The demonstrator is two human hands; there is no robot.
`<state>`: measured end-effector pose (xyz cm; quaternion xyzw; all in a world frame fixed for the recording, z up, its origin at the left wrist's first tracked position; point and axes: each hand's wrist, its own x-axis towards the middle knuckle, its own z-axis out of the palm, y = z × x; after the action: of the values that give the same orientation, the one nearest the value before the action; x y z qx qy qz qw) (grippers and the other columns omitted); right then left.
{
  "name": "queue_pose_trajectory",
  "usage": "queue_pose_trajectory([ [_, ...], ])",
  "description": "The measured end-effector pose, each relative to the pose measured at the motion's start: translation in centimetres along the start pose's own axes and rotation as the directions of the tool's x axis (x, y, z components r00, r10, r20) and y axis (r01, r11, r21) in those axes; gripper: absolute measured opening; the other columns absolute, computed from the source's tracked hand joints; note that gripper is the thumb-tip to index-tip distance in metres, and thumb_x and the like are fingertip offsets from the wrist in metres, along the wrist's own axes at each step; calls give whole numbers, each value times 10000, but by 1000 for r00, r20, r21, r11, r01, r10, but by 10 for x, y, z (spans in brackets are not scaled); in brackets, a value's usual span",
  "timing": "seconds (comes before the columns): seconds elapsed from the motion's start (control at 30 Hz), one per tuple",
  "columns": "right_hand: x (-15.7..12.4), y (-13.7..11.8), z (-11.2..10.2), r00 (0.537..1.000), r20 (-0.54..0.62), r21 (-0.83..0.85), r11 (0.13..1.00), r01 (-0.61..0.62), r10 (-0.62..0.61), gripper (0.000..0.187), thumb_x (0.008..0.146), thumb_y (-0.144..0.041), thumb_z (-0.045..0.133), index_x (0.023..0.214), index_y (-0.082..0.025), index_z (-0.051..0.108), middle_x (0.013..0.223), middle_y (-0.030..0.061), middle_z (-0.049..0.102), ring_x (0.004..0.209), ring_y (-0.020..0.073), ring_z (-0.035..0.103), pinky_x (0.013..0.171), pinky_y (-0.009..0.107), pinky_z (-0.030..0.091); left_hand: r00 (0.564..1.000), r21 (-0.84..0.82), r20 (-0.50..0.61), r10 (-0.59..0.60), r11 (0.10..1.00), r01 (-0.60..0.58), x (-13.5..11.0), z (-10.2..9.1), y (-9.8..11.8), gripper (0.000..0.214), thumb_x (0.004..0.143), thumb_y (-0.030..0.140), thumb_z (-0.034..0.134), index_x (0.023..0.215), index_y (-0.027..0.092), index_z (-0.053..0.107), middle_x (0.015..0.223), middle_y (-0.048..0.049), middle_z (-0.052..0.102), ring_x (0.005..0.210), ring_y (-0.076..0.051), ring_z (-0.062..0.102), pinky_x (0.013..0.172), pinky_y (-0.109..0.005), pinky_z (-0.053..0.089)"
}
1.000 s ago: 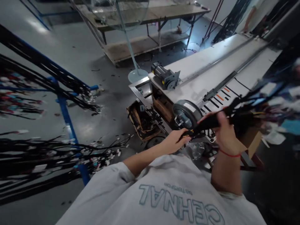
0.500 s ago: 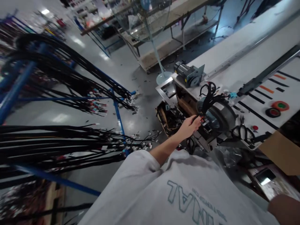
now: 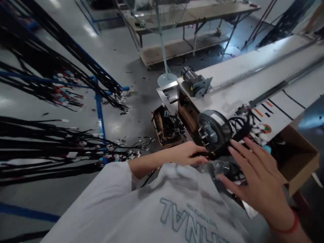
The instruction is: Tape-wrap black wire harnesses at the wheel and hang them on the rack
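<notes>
My left hand [image 3: 192, 153] is closed around one end of a black wire harness [image 3: 241, 133], in front of my shirt. The harness stretches to the right, past a black wheel [image 3: 215, 130], and its loose wires and white connectors fan out over the edge of the white workbench [image 3: 230, 74]. My right hand [image 3: 260, 179] is open just below the bundle, fingers spread and thumb apart. Its fingertips come close to the harness; whether they touch it I cannot tell.
A motor [image 3: 193, 81] is mounted at the bench's near end. An open cardboard box [image 3: 303, 162] stands at the right, a scrap-filled bin [image 3: 165, 126] below the bench. Blue racks [image 3: 100, 114] hung with many black harnesses fill the left. A fan stand [image 3: 163, 50] is behind.
The left hand has drawn the harness away from the wheel and closer to my body. My right hand has come up from the lower right edge to the harness. The view has shifted right.
</notes>
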<state>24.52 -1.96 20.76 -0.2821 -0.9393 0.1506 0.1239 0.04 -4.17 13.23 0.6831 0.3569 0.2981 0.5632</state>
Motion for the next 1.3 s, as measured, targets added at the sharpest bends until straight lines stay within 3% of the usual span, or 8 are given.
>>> queue_pose_trajectory([
  [0.1, 2, 1, 8, 951, 308, -33, 999, 18, -7, 173, 927, -331, 545, 905, -215, 671, 816, 70, 688, 761, 229, 647, 677, 334, 459, 971, -13, 230, -57, 998, 62, -6, 2, 23, 298, 863, 471, 656, 946, 188, 702, 730, -28, 663, 644, -134, 561, 616, -216, 428],
  [0.2, -2, 2, 12, 772, 634, 224, 968, -115, -55, 142, 903, -249, 539, 820, -214, 649, 664, 16, 637, 588, 166, 582, 551, 275, 368, 800, -151, 580, -152, 945, 289, -8, -4, 27, 337, 879, 516, 624, 970, 202, 705, 677, -6, 617, 583, -121, 509, 571, -222, 423],
  [0.3, -13, 1, 20, 682, 726, 472, 783, -405, -85, 254, 942, -402, 529, 841, -209, 661, 702, 18, 637, 621, 158, 574, 546, 259, 369, 579, -251, 799, -165, 782, 570, -9, -6, 10, 432, 866, 607, 595, 880, 191, 715, 555, 21, 493, 482, -103, 393, 458, -230, 361],
  [0.47, -38, -9, 47, 645, 764, 534, 581, -614, -21, 478, 970, -580, 423, 778, -202, 644, 629, 8, 571, 584, 148, 527, 540, 259, 345, 449, -312, 881, -152, 526, 791, -16, 15, -17, 533, 824, 697, 573, 835, 183, 713, 513, 24, 411, 435, -103, 306, 375, -249, 263],
  [0.83, -55, -17, 68, 682, 731, 578, 539, -612, -10, 475, 978, -544, 437, 711, -203, 631, 567, 0, 549, 540, 136, 503, 574, 277, 314, 505, -95, 718, -478, 653, 752, -25, 33, 19, 467, 990, 511, 386, 710, 172, 543, 572, 51, 459, 544, -92, 413, 542, -212, 358],
  [1.07, -45, -30, 68, 638, 767, 564, 555, -612, -76, 443, 951, -516, 495, 698, -196, 667, 574, 16, 582, 565, 144, 536, 565, 269, 323, 450, 2, 765, -461, 700, 714, -26, 46, 22, 527, 994, 514, 348, 619, 178, 504, 529, 40, 448, 528, -105, 396, 562, -243, 358],
  [1.2, -42, -30, 76, 631, 775, 485, 606, -631, 37, 415, 959, -485, 478, 793, -184, 711, 568, 14, 575, 525, 134, 504, 548, 272, 301, 531, 44, 638, -558, 714, 698, -22, 54, 7, 587, 995, 545, 296, 564, 184, 463, 493, 35, 424, 501, -105, 374, 532, -248, 335],
  [1.3, -41, -25, 76, 643, 761, 460, 624, -631, 89, 434, 971, -496, 446, 838, -180, 712, 605, 24, 593, 536, 138, 514, 540, 273, 301, 550, -7, 680, -485, 745, 667, -17, 49, -1, 574, 968, 593, 349, 609, 173, 504, 517, 41, 449, 502, -97, 373, 516, -234, 330],
])
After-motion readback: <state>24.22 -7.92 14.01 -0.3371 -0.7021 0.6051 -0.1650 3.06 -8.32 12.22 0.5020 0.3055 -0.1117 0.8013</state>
